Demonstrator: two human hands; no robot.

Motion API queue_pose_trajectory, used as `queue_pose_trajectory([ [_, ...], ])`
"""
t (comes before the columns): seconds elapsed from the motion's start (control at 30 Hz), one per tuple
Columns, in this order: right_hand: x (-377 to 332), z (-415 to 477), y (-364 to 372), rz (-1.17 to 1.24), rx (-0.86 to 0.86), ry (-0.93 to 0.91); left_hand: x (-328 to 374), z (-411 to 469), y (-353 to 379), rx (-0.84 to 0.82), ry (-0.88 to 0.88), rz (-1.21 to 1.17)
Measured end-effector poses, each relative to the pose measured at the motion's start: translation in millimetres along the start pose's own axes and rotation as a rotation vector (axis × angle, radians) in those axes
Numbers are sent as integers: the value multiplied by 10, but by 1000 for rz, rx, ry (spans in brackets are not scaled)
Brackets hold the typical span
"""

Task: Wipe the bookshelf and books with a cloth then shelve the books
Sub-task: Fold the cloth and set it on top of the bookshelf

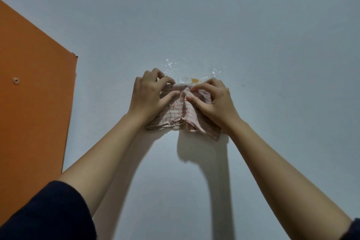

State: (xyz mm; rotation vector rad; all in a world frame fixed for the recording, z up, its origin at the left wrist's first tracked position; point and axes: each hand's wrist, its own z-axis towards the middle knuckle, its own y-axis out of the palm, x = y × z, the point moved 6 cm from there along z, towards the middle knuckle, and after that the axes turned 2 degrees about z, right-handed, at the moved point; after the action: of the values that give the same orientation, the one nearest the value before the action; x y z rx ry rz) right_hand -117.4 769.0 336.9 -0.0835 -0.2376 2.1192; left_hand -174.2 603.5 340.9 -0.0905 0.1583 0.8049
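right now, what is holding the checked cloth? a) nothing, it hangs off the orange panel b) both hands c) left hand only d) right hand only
b: the left hand and the right hand both grip the checked cloth, which is held up in front of the white wall.

hands: 2, a left hand [150, 93] and a right hand [214, 101] | forearms [109, 152]: 2, both bare | dark sleeves [48, 214]: 2, one on each arm | checked cloth [183, 115]: 1 | orange board [33, 84]: 1 | screw [16, 80] in this board: 1 | clear plastic film [187, 69] on the wall [272, 25]: 1
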Motion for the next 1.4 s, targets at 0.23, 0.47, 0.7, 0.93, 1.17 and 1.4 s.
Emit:
queue_pose_trajectory([
  [0.23, 119, -118, 62, 71, 41, 6, 201, -149, 49, 196, 100, -28],
  [0.47, 118, -170, 97, 59, 129, 0, 242, -275, 145, 276, 87, -33],
  [0.7, 100, -210, 133, 167, 135, 34, 210, -307, 129, 150, 96, -156],
  [0.93, 34, -192, 120, 282, 54, 91, 206, -366, 84, 80, -4, -286],
  [1.17, 40, -113, 82, 296, -79, 141, 209, -406, 136, 58, -30, -208],
  [1.4, 11, -113, 72, 423, -222, 248, 242, -485, 193, 30, -106, -120],
])
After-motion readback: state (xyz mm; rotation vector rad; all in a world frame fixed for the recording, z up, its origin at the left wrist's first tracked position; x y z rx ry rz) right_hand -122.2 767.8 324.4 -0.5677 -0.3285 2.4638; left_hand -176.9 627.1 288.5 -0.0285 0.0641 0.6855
